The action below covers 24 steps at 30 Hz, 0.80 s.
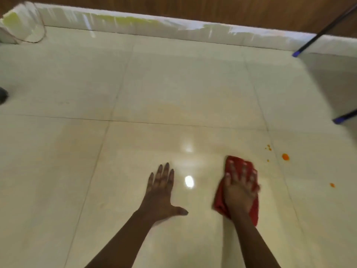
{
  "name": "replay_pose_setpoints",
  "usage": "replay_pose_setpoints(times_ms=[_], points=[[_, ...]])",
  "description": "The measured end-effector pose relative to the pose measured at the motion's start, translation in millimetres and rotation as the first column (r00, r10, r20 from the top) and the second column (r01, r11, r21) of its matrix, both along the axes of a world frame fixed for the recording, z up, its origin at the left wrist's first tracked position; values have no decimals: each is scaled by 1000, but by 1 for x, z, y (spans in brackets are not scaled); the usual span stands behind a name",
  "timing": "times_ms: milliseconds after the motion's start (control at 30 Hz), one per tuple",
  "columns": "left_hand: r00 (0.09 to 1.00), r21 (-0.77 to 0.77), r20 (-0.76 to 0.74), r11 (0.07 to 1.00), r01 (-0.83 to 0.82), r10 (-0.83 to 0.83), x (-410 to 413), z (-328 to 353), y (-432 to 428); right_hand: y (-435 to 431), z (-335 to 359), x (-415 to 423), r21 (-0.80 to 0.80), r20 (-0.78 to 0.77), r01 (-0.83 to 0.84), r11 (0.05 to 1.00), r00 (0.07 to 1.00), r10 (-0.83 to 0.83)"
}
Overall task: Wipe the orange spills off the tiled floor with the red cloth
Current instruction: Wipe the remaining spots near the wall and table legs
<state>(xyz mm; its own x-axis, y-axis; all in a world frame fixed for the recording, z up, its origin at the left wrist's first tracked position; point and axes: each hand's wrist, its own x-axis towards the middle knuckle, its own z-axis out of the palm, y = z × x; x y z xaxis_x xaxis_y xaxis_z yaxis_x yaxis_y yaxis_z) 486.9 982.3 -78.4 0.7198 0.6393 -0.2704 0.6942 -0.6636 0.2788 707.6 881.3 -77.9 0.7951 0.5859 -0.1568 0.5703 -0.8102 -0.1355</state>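
Right hand (239, 190) spread flat, pressing red cloth (219, 204) to tiled floor (77, 151); orange spills (285, 157) to its right; left hand (161, 192) flat, empty.

right hand (240, 187) lies on cloth (220, 203); spills (285, 157) right of it; left hand (161, 190) on floor (77, 161).

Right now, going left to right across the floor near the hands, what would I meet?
Bare left hand flat on the tile → right hand pressing the crumpled red cloth → small orange specks → round orange blob → last orange spot.
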Motion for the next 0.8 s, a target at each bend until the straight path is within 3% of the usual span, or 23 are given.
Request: replay_pose_setpoints(times_ms=[67,100,167,200,267,300,367,433,500,567,633,667,733,800], points=[[999,-38,-23,999,-24,23,3,-1,-1,-54,5,3,-2,-35,285,959,958,-285],[1000,-55,-27,998,-10,9,5,-2,-6,-81,8,-11,1,-19,335,942,942,-335],[997,-71,-31,995,73,-75,14,1,-22,-103,6,-51,76,-52,195,978,980,-192],[990,-98,-12,985,142,-143,23,2,-38,-105,8,-62,69,-90,47,997,995,-40],[966,-111,56,960,258,-254,42,3,-73,-101,4,-52,0,-4,-238,971,971,238],[950,-97,78,946,310,-303,50,2,-88,-105,3,-32,-11,4,-259,966,966,259],[924,-44,74,925,378,-374,62,-2,-108,-140,2,5,-24,-11,12,1000,1000,-13],[915,-104,-3,910,401,-404,68,-1,-114,-186,-2,2,13,-15,316,949,949,-316],[884,-110,-40,881,460,-466,73,-2,-126,-214,1,-37,87,24,367,926,929,-370],[832,-106,-12,828,550,-554,79,-3,-147,-221,1,-70,70,-44,174,982,984,-171],[791,-78,-16,790,608,-611,90,-1,-170,-228,1,-55,12,56,-73,997,996,73],[776,-86,-46,776,624,-629,95,-2,-180,-238,0,-35,-15,84,-75,997,994,76],[781,-107,-124,791,603,-612,100,-3,-183,-266,0,-1,-33,40,156,987,987,-154],[784,-109,-166,801,589,-598,104,-3,-186,-298,-5,-6,14,-13,418,908,908,-418]])
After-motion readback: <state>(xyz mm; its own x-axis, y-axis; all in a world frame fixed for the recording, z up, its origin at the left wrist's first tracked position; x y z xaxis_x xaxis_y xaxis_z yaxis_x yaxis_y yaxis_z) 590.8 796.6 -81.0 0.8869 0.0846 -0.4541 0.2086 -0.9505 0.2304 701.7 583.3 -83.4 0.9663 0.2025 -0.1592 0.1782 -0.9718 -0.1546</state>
